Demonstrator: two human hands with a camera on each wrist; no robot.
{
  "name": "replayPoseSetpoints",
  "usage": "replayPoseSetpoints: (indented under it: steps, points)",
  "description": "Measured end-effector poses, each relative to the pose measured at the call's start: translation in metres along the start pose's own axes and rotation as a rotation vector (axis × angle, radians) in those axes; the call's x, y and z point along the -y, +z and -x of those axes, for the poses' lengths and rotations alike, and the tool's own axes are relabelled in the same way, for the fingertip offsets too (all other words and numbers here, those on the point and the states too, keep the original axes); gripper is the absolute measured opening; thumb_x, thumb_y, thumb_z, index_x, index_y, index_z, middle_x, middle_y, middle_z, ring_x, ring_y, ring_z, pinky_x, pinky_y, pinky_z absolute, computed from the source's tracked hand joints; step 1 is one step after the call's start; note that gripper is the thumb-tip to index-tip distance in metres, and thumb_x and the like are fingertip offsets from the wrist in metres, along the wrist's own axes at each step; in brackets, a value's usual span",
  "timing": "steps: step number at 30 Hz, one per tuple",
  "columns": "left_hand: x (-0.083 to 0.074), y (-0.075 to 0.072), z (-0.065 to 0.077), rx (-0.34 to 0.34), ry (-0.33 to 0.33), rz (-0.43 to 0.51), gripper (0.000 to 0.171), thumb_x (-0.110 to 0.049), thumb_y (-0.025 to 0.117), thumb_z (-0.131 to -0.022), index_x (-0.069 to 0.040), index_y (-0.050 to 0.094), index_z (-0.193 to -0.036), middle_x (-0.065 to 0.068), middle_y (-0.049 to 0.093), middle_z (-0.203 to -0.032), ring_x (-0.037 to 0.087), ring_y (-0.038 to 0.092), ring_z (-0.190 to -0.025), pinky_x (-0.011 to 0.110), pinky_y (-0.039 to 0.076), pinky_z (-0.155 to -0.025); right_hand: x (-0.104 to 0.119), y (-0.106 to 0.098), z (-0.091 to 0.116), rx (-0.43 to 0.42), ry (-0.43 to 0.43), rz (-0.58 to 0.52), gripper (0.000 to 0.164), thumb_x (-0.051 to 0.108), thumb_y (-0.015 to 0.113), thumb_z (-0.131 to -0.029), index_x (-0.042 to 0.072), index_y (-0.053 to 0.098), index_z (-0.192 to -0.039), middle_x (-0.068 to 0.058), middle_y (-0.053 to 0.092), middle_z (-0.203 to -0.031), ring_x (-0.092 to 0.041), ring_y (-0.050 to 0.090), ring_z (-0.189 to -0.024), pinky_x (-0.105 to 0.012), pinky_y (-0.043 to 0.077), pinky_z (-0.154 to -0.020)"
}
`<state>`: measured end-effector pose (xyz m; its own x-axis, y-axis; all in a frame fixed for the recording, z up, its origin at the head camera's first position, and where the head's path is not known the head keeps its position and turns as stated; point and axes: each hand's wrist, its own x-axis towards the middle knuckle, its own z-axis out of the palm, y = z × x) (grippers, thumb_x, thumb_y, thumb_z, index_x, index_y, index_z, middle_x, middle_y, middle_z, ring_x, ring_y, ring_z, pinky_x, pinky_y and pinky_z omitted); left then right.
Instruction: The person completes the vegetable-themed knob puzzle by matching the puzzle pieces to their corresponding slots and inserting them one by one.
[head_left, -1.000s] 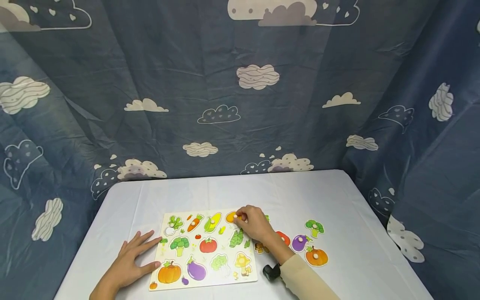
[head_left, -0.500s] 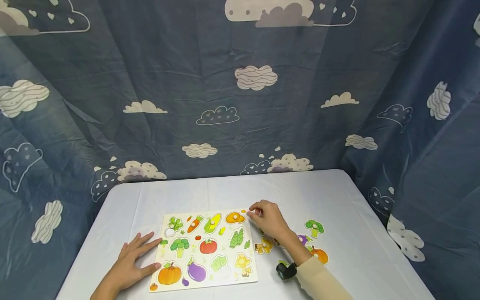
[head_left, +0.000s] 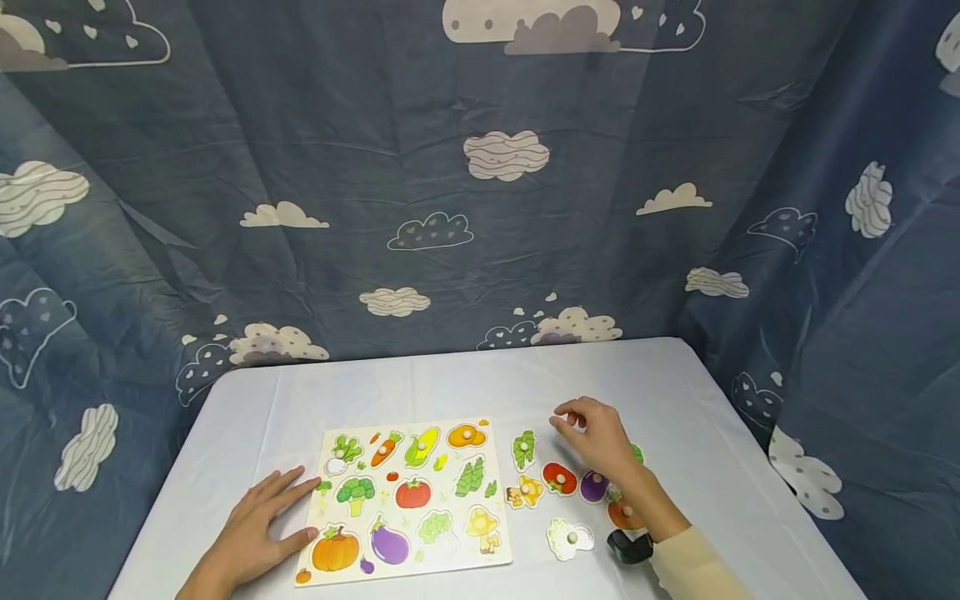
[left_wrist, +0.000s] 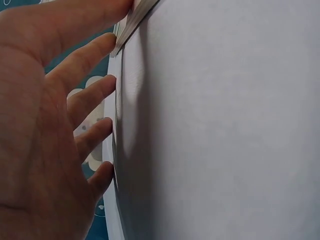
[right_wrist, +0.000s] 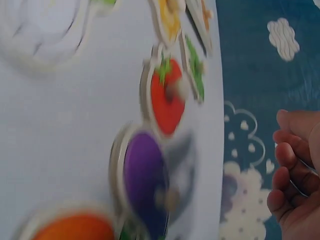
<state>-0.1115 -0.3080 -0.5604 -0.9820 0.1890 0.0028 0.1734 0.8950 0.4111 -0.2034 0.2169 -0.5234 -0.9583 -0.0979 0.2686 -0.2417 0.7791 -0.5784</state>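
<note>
A vegetable peg puzzle board (head_left: 444, 492) lies on the white table. My left hand (head_left: 251, 529) rests at its left edge with fingers spread; in the left wrist view the thumb and index finger of that hand (left_wrist: 45, 125) are by the board's corner. A potato piece (head_left: 467, 436) sits in the board's top right. My right hand (head_left: 600, 437) hovers over the loose pieces, fingers loosely curled and holding nothing, as the right hand (right_wrist: 300, 175) also appears in the right wrist view. Nearest below it lie an asparagus piece (head_left: 524, 451), tomato piece (head_left: 559, 479) and eggplant piece (head_left: 594, 487).
Also loose right of the board are a mushroom piece (head_left: 527, 492), a pale lettuce piece (head_left: 569, 540) and a pumpkin piece (head_left: 622, 514) partly behind the wrist. A broccoli piece (head_left: 637, 452) is mostly hidden by the right hand. A cloud-patterned curtain (head_left: 420, 167) stands behind the table.
My right hand has let go of the potato piece at the board's top right and moved right, over the loose pieces. My left hand stays at the board's left edge.
</note>
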Motion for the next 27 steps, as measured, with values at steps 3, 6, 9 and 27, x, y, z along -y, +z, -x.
replayPoseSetpoints:
  steps: [3,6,9,27]
  points:
    - [-0.001,0.000,-0.001,0.002,0.000,-0.020,0.071,-0.062,0.077,-0.081,-0.028,0.063,-0.142,0.010,0.052,-0.156,0.048,0.039,-0.144,0.081,0.033,-0.107,-0.011,-0.011,0.006,-0.030,0.017,0.018,0.016,0.020,0.082,-0.089,0.010,0.079,-0.101,0.003,0.060,-0.077,-0.015,0.049,-0.074,-0.024,0.043,-0.065]
    - [-0.003,-0.001,0.000,0.009,-0.004,-0.019,0.072,-0.062,0.076,-0.081,-0.027,0.063,-0.142,0.011,0.052,-0.156,0.049,0.040,-0.143,0.082,0.034,-0.105,-0.021,-0.019,0.012,-0.039,0.048,0.041,0.018,0.021,0.083,-0.088,0.011,0.079,-0.102,0.003,0.061,-0.078,-0.016,0.050,-0.076,-0.024,0.045,-0.065]
    - [-0.005,-0.002,0.001,0.017,-0.010,-0.011,0.073,-0.062,0.077,-0.080,-0.025,0.063,-0.142,0.013,0.052,-0.156,0.051,0.039,-0.143,0.083,0.034,-0.105,-0.031,-0.025,0.018,-0.037,0.065,0.063,0.017,0.022,0.083,-0.089,0.011,0.079,-0.101,0.003,0.059,-0.077,-0.016,0.050,-0.075,-0.023,0.045,-0.064]
    - [-0.009,-0.002,0.003,0.026,-0.019,0.000,0.074,-0.061,0.076,-0.081,-0.024,0.062,-0.144,0.017,0.049,-0.157,0.053,0.036,-0.143,0.082,0.029,-0.109,-0.076,-0.047,0.045,-0.054,0.102,0.120,0.019,0.015,0.084,-0.086,0.006,0.079,-0.102,0.001,0.057,-0.075,-0.017,0.049,-0.074,-0.022,0.045,-0.061]
